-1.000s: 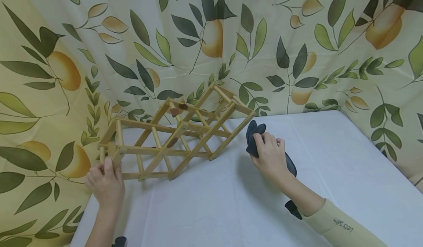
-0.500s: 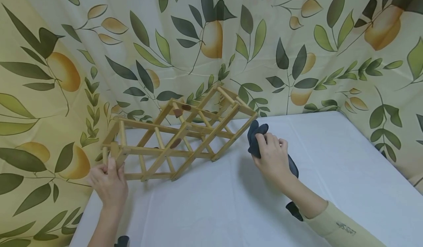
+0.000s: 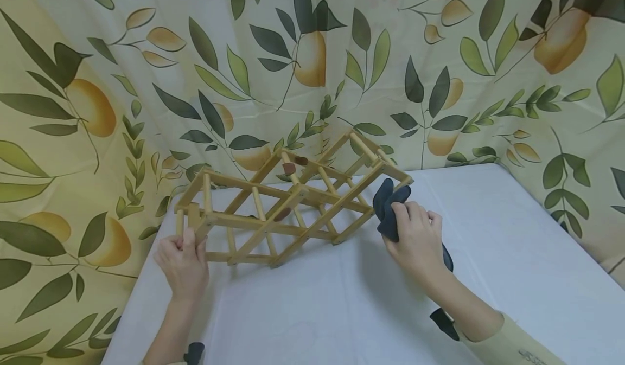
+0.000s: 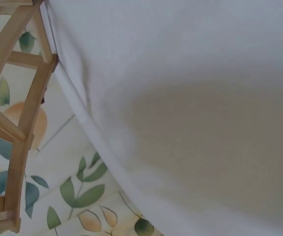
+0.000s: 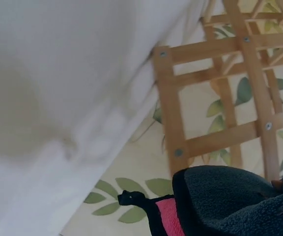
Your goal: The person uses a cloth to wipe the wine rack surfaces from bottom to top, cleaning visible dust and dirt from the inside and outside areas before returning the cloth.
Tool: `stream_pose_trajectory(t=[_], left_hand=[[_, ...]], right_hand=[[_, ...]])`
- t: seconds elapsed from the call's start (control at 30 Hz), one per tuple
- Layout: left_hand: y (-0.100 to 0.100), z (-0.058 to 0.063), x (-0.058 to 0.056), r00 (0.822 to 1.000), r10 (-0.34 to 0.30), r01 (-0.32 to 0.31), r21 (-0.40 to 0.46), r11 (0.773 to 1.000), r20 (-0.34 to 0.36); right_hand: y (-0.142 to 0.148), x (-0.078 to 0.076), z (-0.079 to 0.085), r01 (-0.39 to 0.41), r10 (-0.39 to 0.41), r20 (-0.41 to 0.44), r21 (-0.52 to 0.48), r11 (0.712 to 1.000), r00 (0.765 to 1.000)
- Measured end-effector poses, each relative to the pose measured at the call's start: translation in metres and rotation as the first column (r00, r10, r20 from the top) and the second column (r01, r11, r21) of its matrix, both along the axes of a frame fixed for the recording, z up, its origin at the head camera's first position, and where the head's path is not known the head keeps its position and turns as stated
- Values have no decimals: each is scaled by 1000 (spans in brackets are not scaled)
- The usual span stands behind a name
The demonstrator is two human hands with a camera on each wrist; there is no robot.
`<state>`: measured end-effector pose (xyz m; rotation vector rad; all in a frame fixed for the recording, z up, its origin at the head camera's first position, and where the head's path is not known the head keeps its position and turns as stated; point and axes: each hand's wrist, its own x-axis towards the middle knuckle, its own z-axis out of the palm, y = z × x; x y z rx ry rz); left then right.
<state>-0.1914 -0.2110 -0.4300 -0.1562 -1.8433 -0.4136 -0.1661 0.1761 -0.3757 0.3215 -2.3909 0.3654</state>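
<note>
A wooden lattice rack [image 3: 300, 192] of crossed slats and round rods stands tilted on the table, its right end raised. My left hand [image 3: 184, 267] grips the rack's lower left corner. In my right hand [image 3: 415, 240] is a dark blue cloth [image 3: 389, 221], bunched between thumb and fingers at the rack's right end; whether it touches the wood I cannot tell. The right wrist view shows the fuzzy cloth [image 5: 225, 196] with black edging and a pink patch, beside the rack's slats [image 5: 171, 108]. Rack slats [image 4: 16, 172] also edge the left wrist view; neither wrist view shows a hand.
A white cloth covers the table [image 3: 312, 305]. Behind it and on the left hangs a curtain [image 3: 361, 110] printed with leaves and fruit. The table's right edge [image 3: 561, 221] runs diagonally beside the curtain. Several reddish-brown patches mark the rack.
The rack has shifted to the right, with my left hand moving along with it. My right hand and the cloth have moved slightly right and down, and the rack's right end now overlaps the cloth.
</note>
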Motion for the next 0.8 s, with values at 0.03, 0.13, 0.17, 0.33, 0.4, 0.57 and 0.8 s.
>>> stream_pose_trajectory(t=[0.03,0.13,0.17,0.33,0.4,0.57,0.8], left_hand=[[3,0,-1,1000,-11,11,-4,1000,-3],[14,1,-3,999,-41,41,-19,999,-10],[17,1,-4,999,-49,49,-22,999,-10],[37,2,-7,996,-92,93,-31,995,19],[44,3,-9,993,-110,111,-29,993,39],[56,2,-13,990,-122,125,-32,992,77],[60,1,-13,993,-59,64,-56,996,100]], right_hand=[[1,3,1,0,0,-15,-2,1000,1000],[2,10,3,-4,4,-46,-8,1000,999],[2,12,4,-6,5,-56,-9,1000,998],[1,19,10,-19,16,-121,-22,1000,993],[0,19,12,-25,19,-150,-32,999,988],[-2,19,19,-36,24,-181,-65,997,983],[-8,15,29,-44,23,-194,-107,993,981]])
